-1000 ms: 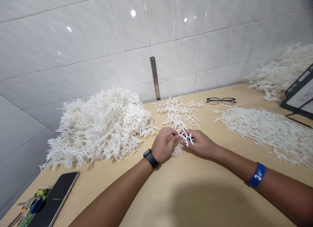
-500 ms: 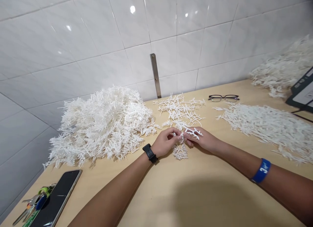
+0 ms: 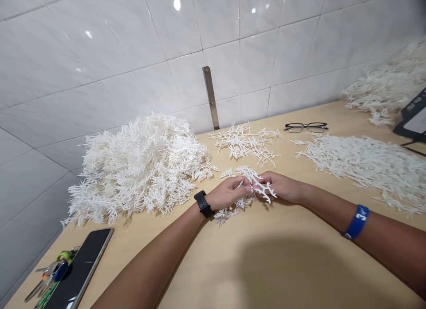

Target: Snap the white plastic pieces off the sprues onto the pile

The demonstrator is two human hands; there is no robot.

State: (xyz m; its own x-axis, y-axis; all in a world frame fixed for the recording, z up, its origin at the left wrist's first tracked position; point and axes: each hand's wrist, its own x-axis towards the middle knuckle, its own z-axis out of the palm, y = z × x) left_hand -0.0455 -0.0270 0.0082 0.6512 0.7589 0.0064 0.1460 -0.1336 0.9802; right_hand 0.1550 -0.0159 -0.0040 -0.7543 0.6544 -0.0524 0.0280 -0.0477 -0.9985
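Close together over the middle of the table, my left hand point(image 3: 233, 192) and my right hand point(image 3: 278, 185) pinch white branching plastic pieces. From my right fingers a white branched piece point(image 3: 265, 191) sticks out toward me, its forked tips free. My left thumb and fingers close on a white branched cluster point(image 3: 245, 203), part of which hangs below the hand. Where the two pieces meet, the fingertips cover them, so whether they are joined cannot be seen. Just behind the hands lie more branched pieces point(image 3: 244, 142) in a loose group.
A tall heap of white branched pieces point(image 3: 140, 162) stands on the left. Flatter white pieces point(image 3: 369, 169) spread on the right, with another pile point(image 3: 389, 85) behind. Glasses point(image 3: 306, 127) lie near the wall. A phone point(image 3: 81, 271) and keys point(image 3: 49, 273) rest at lower left.
The branched piece in my right hand has tilted downward. The cluster under my left hand has swung left, and its end now shows below the left hand.
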